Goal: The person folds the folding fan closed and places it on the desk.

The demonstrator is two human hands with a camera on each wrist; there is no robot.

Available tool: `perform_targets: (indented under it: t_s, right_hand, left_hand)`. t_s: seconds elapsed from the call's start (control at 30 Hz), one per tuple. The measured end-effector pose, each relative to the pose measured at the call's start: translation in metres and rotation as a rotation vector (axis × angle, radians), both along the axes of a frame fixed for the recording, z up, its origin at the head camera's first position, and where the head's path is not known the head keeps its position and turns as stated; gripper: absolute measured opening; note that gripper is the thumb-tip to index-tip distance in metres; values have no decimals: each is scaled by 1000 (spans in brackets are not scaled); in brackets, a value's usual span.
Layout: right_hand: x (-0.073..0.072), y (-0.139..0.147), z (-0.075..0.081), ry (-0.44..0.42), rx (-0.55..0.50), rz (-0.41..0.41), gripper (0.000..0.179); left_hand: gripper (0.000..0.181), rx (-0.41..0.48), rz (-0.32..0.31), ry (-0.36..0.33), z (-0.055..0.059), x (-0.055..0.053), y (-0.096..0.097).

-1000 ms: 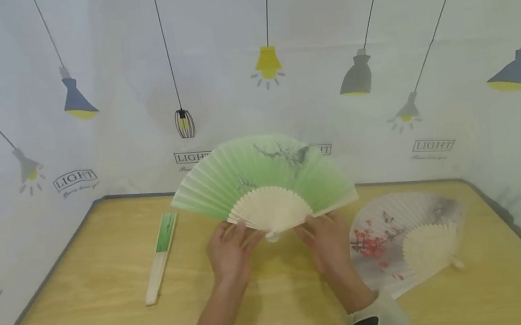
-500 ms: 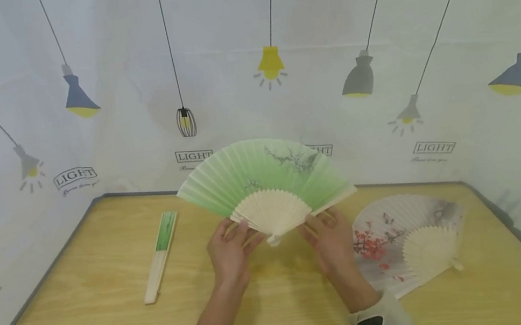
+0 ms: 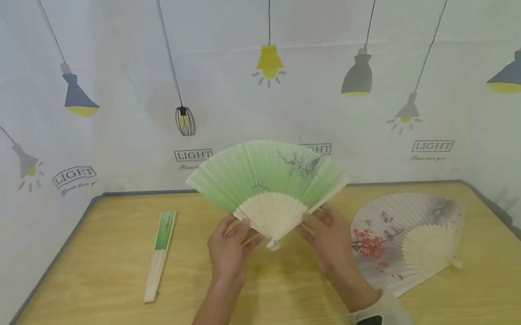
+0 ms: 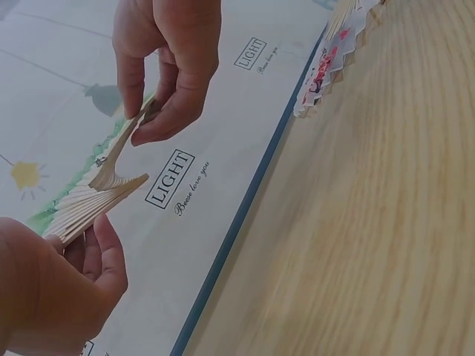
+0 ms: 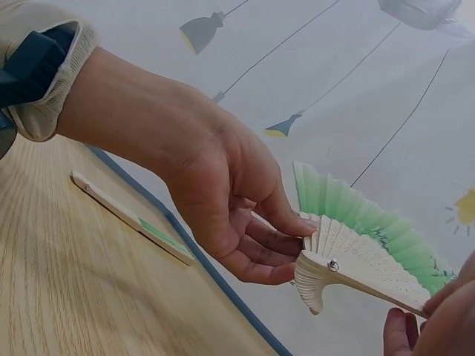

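An open green folding fan (image 3: 269, 177) with a dark branch print is held up above the table, its pale ribs meeting at a rivet at the bottom. My left hand (image 3: 226, 253) pinches its left outer rib between thumb and fingers. On the other side, my right hand (image 3: 328, 238) pinches the right outer rib. The left wrist view shows the fan edge-on between my left hand (image 4: 63, 285) and right hand (image 4: 174, 70). In the right wrist view, the left hand (image 5: 223, 178) grips near the rivet end, and only part of the right hand (image 5: 445, 319) shows.
A folded green fan (image 3: 160, 257) lies on the wooden table (image 3: 89, 313) at left. Spread out at right is a white-grey fan (image 3: 407, 242) with red blossoms, close to my right forearm. A lamp-printed backdrop (image 3: 231, 79) stands behind the table.
The green fan's spread has narrowed, mainly as its left edge came inward, and its top sits slightly lower. Both hands keep their hold; the other two fans stay put.
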State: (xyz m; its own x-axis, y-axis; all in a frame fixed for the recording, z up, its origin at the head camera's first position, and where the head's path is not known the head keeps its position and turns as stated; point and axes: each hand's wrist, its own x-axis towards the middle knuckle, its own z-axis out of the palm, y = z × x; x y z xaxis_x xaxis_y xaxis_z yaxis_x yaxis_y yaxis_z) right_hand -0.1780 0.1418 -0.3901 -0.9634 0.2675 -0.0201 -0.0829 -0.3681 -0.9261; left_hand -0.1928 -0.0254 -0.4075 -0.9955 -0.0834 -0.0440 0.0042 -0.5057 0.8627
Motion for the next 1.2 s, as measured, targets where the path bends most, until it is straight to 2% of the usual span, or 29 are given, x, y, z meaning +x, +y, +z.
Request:
perform_targets:
  t_s: [0.17,0.3,0.43,0.6,1.2]
  right_hand:
    - [-2,1,1,20,40,15,41]
    - [1,1,-1,10,59,22,39]
    - [4,-1,-5,-8,54,32,38]
    - [4,-4,-6,-2,55,29,39]
    - [3,-8,-2,-26,61,57,40]
  left_hand:
    - [27,-11,-21,25,2,-1,-1]
    - [28,-27,-41,2,0,0,-1]
    - [27,-50,-44,-24,-2,1,-2]
    - [26,-72,-54,-7,0,0,-3]
    - [27,-146,-125,-20,2,-2,-9]
